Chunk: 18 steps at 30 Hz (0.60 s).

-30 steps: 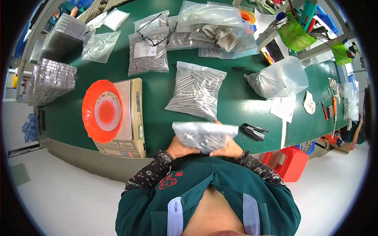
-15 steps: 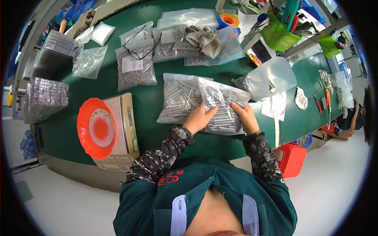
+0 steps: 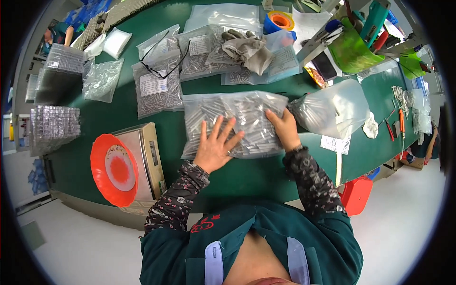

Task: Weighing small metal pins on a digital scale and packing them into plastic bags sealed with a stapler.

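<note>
Clear plastic bags of metal rods (image 3: 256, 128) lie flat on the green table in front of me. They sit so close or overlapped that the line between them is hard to make out. My left hand (image 3: 215, 147) rests on the left part with fingers spread, pressing the plastic. At the right edge my right hand (image 3: 286, 130) grips the bag, thumb on top and the other fingers partly hidden along its side. Just beyond it lies a larger translucent bag (image 3: 349, 109), its mouth towards the right, with more rods inside.
A scale (image 3: 147, 142) bearing an orange-red bowl (image 3: 97, 166) stands on the left. Behind lie filled bags (image 3: 154, 97), black-framed glasses (image 3: 164, 76), grey gloves (image 3: 249, 52) and tape rolls (image 3: 280, 20). Clear boxes (image 3: 57, 128) are stacked far left; a red stool (image 3: 357, 194) stands at right.
The right bag has come down flat, level with the left one. My left hand has let go of it, moved left and spread out. My right hand has shifted slightly left and up.
</note>
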{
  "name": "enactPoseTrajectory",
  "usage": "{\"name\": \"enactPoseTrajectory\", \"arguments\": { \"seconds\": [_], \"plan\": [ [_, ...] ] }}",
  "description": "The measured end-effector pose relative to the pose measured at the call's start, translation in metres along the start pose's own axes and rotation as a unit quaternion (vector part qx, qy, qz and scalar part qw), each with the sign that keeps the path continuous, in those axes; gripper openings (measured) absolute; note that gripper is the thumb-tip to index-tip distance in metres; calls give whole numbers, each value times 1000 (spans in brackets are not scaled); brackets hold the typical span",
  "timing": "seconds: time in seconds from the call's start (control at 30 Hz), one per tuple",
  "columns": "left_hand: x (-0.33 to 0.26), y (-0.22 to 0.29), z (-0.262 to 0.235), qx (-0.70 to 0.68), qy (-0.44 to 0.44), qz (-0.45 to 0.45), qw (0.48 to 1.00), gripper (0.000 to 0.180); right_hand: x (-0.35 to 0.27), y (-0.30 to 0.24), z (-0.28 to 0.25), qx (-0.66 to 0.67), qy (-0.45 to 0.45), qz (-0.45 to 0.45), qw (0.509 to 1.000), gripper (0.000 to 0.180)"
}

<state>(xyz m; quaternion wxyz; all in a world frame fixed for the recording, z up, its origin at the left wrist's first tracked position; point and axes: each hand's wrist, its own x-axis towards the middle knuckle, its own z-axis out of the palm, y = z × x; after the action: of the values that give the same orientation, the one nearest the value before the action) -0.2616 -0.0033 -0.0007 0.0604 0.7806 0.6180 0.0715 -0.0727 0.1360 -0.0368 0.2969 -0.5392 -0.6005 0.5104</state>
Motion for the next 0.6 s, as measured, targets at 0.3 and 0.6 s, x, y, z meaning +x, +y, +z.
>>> {"name": "enactPoseTrajectory", "arguments": {
  "seconds": [0.3, 0.6],
  "plan": [
    [25, -27, -10, 5, 27, -95, 995, 92, 29, -44, 24, -316, 210, -182, 907, 45],
    [50, -14, -14, 53, -13, -104, 993, 95, -12, -33, 17, -402, -13, -334, 853, 73]
  ]
}}
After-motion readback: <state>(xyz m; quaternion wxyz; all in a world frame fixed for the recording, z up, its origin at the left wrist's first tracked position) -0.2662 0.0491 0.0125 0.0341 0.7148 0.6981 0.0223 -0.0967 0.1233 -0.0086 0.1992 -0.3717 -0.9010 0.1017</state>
